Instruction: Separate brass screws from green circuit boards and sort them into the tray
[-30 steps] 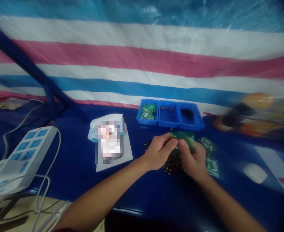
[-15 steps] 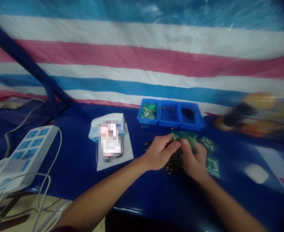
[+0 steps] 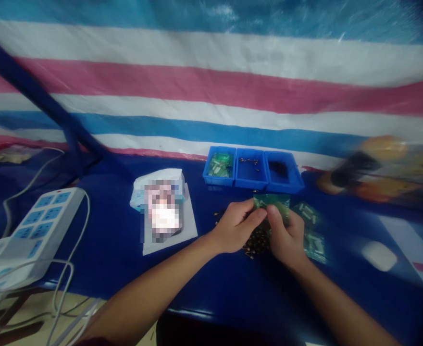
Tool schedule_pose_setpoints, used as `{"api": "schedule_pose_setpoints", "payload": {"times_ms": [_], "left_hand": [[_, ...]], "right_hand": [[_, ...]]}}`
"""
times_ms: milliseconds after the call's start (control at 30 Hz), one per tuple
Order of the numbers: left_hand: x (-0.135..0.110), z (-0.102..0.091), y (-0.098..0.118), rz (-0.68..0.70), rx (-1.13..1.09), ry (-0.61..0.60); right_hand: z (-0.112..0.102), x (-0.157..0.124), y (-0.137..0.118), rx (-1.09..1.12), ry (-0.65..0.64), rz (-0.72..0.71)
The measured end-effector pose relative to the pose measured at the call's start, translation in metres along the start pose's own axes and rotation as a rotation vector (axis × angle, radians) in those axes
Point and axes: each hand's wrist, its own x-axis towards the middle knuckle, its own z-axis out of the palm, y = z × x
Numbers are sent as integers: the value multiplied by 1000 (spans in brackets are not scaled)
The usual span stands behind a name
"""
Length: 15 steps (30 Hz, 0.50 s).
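Observation:
Between my two hands is a small green plastic bag [image 3: 274, 199]. My left hand [image 3: 237, 226] pinches its near left edge between thumb and fingers. On the other side my right hand [image 3: 287, 235] grips the bag, its thumb almost meeting the left thumb. What the bag contains is hidden by my fingers. Beneath the hands lies a pile of small brass-coloured metal parts [image 3: 257, 241], partly covered. Just right of my right hand are two more green bags with pale pieces inside, an upper bag [image 3: 307, 214] and a lower bag [image 3: 315, 246].
Behind the hands stand three joined blue bins: a left bin [image 3: 218, 181] with green bags, a middle bin [image 3: 251, 177] with metal parts, a right bin [image 3: 287, 181] with dark bits. A power strip [image 3: 49, 216] with cables, a tissue pack [image 3: 157, 180] and a white rounded object [image 3: 379, 255] surround them.
The whole view has shifted slightly, so everything sits a little further left. Both hands keep the same hold on the green bag.

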Motion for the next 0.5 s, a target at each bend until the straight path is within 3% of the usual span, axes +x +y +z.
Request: {"api": "schedule_pose_setpoints", "payload": {"times_ms": [500], "left_hand": [[0,-1,1,-3,-4,-4]], "right_hand": [[-1,0,-1,23,-15,4]]}}
